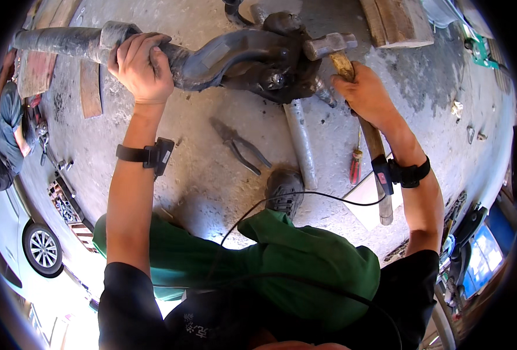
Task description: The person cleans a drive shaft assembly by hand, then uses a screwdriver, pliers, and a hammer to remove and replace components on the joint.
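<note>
A heavy, greasy dark axle beam stretches across the upper part of the head view, with a bulky knuckle at its right end. My left hand is wrapped over the beam by a thick collar. My right hand grips a hammer by its wooden handle, close under the metal head. The hammer head is right beside the knuckle; whether they touch I cannot tell. Below the beam, pliers lie on the floor with their handles spread. A grey metal pipe points from under the knuckle toward my shoe.
A red-handled screwdriver and a pale flat sheet lie near my right forearm. Wooden blocks sit at the upper right. Another person is at the far left, above a car wheel. A dark cable crosses my lap.
</note>
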The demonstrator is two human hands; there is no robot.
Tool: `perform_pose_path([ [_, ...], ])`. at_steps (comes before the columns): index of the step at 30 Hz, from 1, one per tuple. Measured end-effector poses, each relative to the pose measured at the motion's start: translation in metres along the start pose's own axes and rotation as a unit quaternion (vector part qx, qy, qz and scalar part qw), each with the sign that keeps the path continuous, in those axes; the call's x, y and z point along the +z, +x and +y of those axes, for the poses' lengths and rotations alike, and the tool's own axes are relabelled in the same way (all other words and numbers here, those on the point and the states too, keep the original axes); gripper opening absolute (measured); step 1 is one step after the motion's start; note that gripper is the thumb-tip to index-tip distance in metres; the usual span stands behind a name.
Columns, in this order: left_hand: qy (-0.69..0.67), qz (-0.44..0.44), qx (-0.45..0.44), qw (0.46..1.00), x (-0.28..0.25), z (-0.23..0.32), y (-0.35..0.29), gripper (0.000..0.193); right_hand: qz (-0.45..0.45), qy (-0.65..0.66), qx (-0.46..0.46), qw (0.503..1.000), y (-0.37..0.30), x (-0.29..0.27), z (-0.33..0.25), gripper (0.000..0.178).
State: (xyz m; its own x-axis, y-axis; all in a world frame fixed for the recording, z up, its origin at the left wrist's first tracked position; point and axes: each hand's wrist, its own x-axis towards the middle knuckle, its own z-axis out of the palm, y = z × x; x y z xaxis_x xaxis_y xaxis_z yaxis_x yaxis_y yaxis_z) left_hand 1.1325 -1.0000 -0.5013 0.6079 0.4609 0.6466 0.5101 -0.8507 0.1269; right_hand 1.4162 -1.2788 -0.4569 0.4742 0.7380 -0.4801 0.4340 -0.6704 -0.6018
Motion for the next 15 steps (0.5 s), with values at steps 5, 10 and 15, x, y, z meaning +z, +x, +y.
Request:
perform_pose_path([
  [5,0.018,-0.015,-0.003,1.000,-0.004,-0.007,-0.006,0.025,-0.084,0.027,0.024,0.996,-0.005,0.001,-0.022,0.036],
  [10,-0.002,0.016,0.006,1.000,0.001,-0.001,-0.001,0.022,-0.007,-0.011,0.009,1.000,0.003,-0.006,-0.002,0.036],
  [15,0.023,-0.030,-0.005,0.999,-0.006,-0.004,-0.005,0.029,-0.066,0.024,0.006,0.998,-0.003,0.000,-0.016,0.037],
])
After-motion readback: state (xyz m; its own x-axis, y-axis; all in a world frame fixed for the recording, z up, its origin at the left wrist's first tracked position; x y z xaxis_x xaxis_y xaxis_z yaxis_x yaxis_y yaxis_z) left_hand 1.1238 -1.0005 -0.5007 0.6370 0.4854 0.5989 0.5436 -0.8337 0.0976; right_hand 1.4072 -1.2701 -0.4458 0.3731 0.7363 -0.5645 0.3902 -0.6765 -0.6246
